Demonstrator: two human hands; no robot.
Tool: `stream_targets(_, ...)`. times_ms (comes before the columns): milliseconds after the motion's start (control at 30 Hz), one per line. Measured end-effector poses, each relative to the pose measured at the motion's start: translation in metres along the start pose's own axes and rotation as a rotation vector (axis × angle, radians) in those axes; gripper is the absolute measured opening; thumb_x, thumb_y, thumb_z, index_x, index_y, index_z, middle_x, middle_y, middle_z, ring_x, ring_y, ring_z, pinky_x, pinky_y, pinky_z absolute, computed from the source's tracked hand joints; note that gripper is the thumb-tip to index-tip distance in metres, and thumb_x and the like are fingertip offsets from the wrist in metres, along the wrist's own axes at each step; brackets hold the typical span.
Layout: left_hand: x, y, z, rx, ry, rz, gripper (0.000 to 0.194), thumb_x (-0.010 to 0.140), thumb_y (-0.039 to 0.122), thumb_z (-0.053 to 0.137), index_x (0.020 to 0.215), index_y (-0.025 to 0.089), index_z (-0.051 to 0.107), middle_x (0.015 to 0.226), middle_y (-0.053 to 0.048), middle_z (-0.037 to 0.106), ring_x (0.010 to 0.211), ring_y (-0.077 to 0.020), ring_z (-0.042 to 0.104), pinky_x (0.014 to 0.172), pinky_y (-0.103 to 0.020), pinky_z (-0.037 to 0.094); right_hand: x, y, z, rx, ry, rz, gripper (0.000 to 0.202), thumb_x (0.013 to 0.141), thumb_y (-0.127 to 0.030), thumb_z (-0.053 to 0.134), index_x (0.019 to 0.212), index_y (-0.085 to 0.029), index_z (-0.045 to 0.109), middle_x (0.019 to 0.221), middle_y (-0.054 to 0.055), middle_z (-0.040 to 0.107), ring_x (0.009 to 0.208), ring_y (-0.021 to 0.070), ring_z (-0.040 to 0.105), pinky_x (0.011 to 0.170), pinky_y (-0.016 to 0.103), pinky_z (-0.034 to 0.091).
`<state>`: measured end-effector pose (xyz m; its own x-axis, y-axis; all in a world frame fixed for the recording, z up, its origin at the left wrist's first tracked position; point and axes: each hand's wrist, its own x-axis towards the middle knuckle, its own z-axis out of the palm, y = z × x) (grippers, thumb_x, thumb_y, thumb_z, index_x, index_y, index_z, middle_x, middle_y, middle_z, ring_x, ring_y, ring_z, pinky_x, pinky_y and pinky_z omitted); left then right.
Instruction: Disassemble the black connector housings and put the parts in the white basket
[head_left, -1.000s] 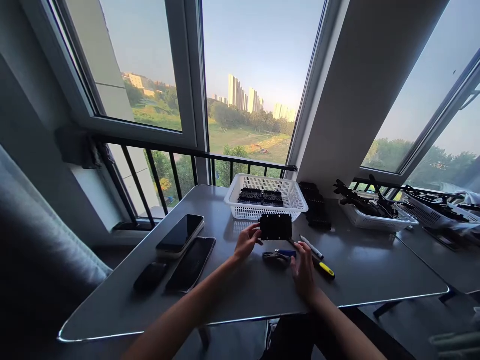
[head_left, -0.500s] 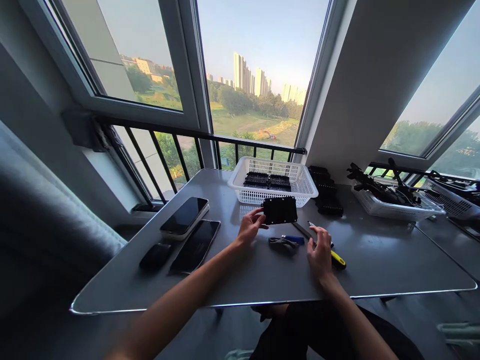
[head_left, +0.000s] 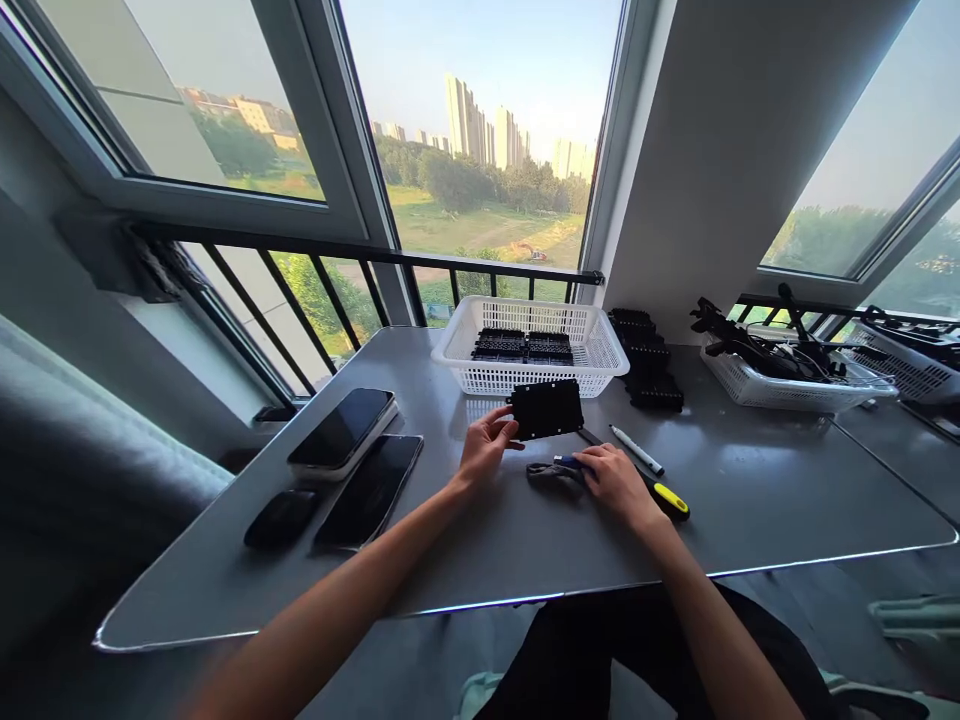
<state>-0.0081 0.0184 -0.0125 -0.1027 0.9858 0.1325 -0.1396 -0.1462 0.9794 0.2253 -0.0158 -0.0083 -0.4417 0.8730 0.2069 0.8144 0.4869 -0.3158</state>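
My left hand [head_left: 486,446] grips a flat black rectangular part [head_left: 546,409] by its left edge, holding it tilted just above the grey table [head_left: 480,545]. Just to its right, my right hand [head_left: 613,483] rests on the table with its fingertips on a blue-handled tool [head_left: 566,463] beside a small dark bundle [head_left: 546,474]. Whether the fingers have closed around the tool is hidden. A yellow-and-black screwdriver [head_left: 663,497] and a white marker pen [head_left: 636,450] lie right of that hand.
A white mesh basket [head_left: 600,362] holding black parts stands behind the hands, with a stack of black parts [head_left: 646,372] to its right. Two phones [head_left: 341,428] [head_left: 371,490] and a dark case [head_left: 280,518] lie left. A second white basket [head_left: 795,392] with black hardware sits far right.
My right hand has moved left from the screwdriver onto the blue-handled tool. The left hand keeps holding the black part; the view has shifted slightly.
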Motion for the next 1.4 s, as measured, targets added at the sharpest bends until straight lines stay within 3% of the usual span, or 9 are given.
stream_targets(267, -0.002, 0.005, 0.0, -0.03, 0.0, 0.001, 0.057, 0.068, 0.042, 0.075, 0.112, 0.01, 0.061, 0.068, 0.001, 0.064, 0.057, -0.0145, 0.064, 0.059, -0.032, 0.06, 0.009, 0.003, 0.007, -0.045, 0.012, 0.0, 0.033, 0.084, -0.009, 0.048, 0.111, -0.018, 0.065, 0.104, 0.015, 0.067, 0.097, 0.0299, 0.059, 0.085, 0.042, 0.045)
stream_targets(467, -0.003, 0.006, 0.0, -0.022, 0.022, -0.015, 0.06, 0.066, 0.045, 0.077, 0.113, 0.011, 0.061, 0.069, -0.001, 0.067, 0.06, -0.017, 0.066, 0.059, -0.035, 0.06, 0.006, 0.003, -0.007, 0.068, 0.012, -0.015, 0.033, 0.086, -0.009, 0.043, 0.112, -0.02, 0.061, 0.101, 0.01, 0.067, 0.091, 0.023, 0.063, 0.079, 0.033, 0.046)
stream_targets(533, -0.004, 0.008, 0.001, -0.028, 0.016, -0.025, 0.062, 0.066, 0.045, 0.077, 0.115, 0.01, 0.061, 0.074, -0.004, 0.07, 0.064, -0.0187, 0.067, 0.061, -0.035, 0.061, 0.002, 0.0, -0.021, 0.174, -0.026, -0.007, 0.026, 0.089, -0.017, 0.043, 0.109, -0.022, 0.059, 0.095, 0.006, 0.067, 0.084, 0.0206, 0.063, 0.073, 0.031, 0.045)
stream_targets(633, -0.007, 0.011, 0.003, -0.048, -0.004, -0.044, 0.064, 0.065, 0.043, 0.078, 0.117, 0.009, 0.061, 0.075, -0.005, 0.072, 0.066, -0.0192, 0.068, 0.062, -0.036, 0.061, -0.002, -0.012, -0.04, 0.576, -0.117, 0.086, 0.013, 0.09, -0.029, 0.048, 0.099, -0.024, 0.055, 0.075, -0.001, 0.062, 0.066, 0.0168, 0.056, 0.061, 0.028, 0.041)
stream_targets(733, -0.011, 0.013, 0.007, -0.075, -0.027, -0.058, 0.064, 0.063, 0.041, 0.08, 0.115, 0.008, 0.061, 0.073, -0.004, 0.072, 0.064, -0.0187, 0.068, 0.064, -0.038, 0.061, 0.0, -0.03, -0.042, 1.046, -0.117, 0.122, 0.016, 0.089, -0.037, 0.051, 0.093, -0.022, 0.05, 0.067, -0.004, 0.055, 0.056, 0.0123, 0.047, 0.052, 0.024, 0.034)
stream_targets(800, -0.014, 0.013, 0.01, -0.09, -0.047, -0.066, 0.064, 0.061, 0.04, 0.082, 0.113, 0.009, 0.062, 0.075, -0.005, 0.074, 0.064, -0.0194, 0.069, 0.065, -0.039, 0.062, 0.003, -0.042, -0.034, 1.238, -0.126, 0.138, 0.025, 0.085, -0.043, 0.057, 0.092, -0.02, 0.053, 0.063, -0.005, 0.049, 0.051, 0.0099, 0.04, 0.049, 0.023, 0.029)
stream_targets(1000, -0.021, 0.011, 0.015, -0.106, -0.13, -0.04, 0.055, 0.058, 0.042, 0.083, 0.102, 0.012, 0.068, 0.083, -0.008, 0.076, 0.074, -0.0241, 0.072, 0.072, -0.041, 0.06, 0.012, -0.068, -0.013, 1.576, -0.223, 0.296, 0.035, 0.077, -0.051, 0.063, 0.085, -0.017, 0.058, 0.062, -0.006, 0.037, 0.053, 0.0087, 0.03, 0.049, 0.023, 0.021)
stream_targets(1133, -0.024, 0.01, 0.015, -0.055, -0.193, -0.012, 0.046, 0.062, 0.042, 0.08, 0.097, 0.014, 0.071, 0.081, -0.008, 0.076, 0.079, -0.0256, 0.072, 0.076, -0.039, 0.059, 0.016, -0.077, -0.014, 1.779, -0.328, 0.338, 0.033, 0.078, -0.052, 0.05, 0.075, -0.019, 0.053, 0.062, -0.004, 0.036, 0.055, 0.0109, 0.031, 0.049, 0.023, 0.023)
stream_targets(1400, -0.027, 0.009, 0.016, 0.0, -0.218, 0.05, 0.037, 0.067, 0.037, 0.076, 0.096, 0.015, 0.071, 0.082, -0.007, 0.076, 0.087, -0.0275, 0.072, 0.081, -0.038, 0.057, 0.019, -0.082, -0.022, 1.891, -0.455, 0.389, 0.031, 0.078, -0.048, 0.04, 0.065, -0.02, 0.043, 0.061, -0.004, 0.033, 0.055, 0.0116, 0.028, 0.049, 0.023, 0.023)
